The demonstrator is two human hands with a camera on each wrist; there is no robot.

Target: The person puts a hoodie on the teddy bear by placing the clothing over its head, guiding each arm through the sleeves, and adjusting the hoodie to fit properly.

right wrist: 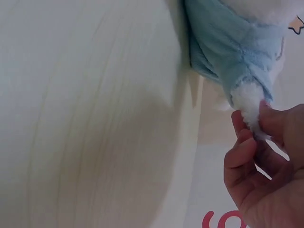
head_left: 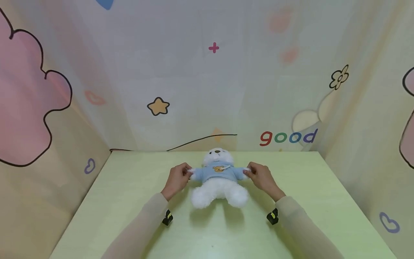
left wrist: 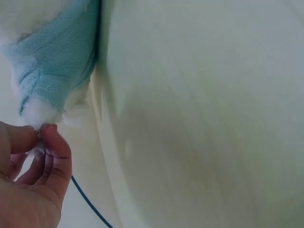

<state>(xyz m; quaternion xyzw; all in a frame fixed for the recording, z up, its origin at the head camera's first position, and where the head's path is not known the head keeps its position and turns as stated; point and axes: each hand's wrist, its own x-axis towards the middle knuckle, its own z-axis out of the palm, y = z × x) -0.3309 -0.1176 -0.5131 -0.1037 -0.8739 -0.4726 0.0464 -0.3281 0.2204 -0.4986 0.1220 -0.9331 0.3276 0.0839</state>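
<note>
A white plush bear (head_left: 220, 190) in a light blue shirt (head_left: 207, 174) is at the middle of the table, its head toward the back wall and its legs toward me. My left hand (head_left: 177, 179) pinches the white paw at the end of one arm. In the left wrist view that paw (left wrist: 40, 111) is between thumb and fingertips. My right hand (head_left: 262, 177) pinches the opposite paw, and the right wrist view shows this fluffy paw (right wrist: 249, 99) between thumb and fingers. Both arms of the bear are stretched out sideways.
The pale green table (head_left: 323, 216) reaches back to a printed cloth wall (head_left: 194, 72). Cloth also hangs along the left and right sides. A black device (head_left: 167, 218) sits at the left wrist, another black device (head_left: 272, 217) at the right.
</note>
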